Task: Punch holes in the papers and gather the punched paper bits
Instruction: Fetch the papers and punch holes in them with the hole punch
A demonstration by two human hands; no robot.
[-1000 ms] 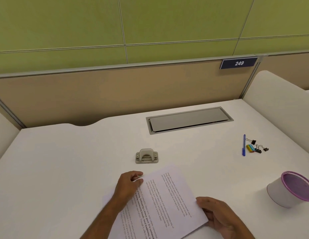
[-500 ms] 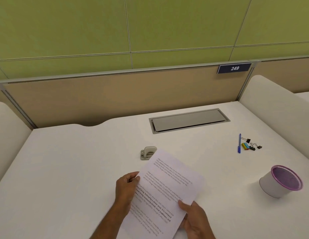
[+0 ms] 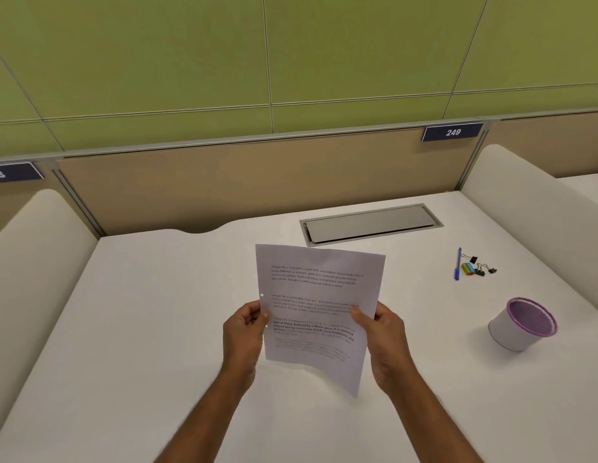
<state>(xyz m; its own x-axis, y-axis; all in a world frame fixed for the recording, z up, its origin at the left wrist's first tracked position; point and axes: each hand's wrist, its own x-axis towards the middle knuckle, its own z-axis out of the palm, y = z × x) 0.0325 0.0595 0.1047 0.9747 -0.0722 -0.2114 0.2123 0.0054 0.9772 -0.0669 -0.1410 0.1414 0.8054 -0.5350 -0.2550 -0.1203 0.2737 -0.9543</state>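
Note:
I hold the printed papers (image 3: 319,295) upright above the white desk (image 3: 140,329), text facing me. My left hand (image 3: 245,332) grips their left edge, just below a small punched hole. My right hand (image 3: 381,332) grips the right edge. The lower right corner of the papers curls toward me. The hole punch is hidden behind the raised papers. No loose paper bits are visible on the desk.
A purple-rimmed white cup (image 3: 524,324) stands at the right. A blue pen (image 3: 458,264) and several binder clips (image 3: 479,267) lie at the far right. A grey cable hatch (image 3: 371,223) sits at the back, with padded dividers (image 3: 37,248) on both sides.
The papers lay flat on the desk; both hands have lifted them upright in front of me. They now cover the hole punch that was visible behind them.

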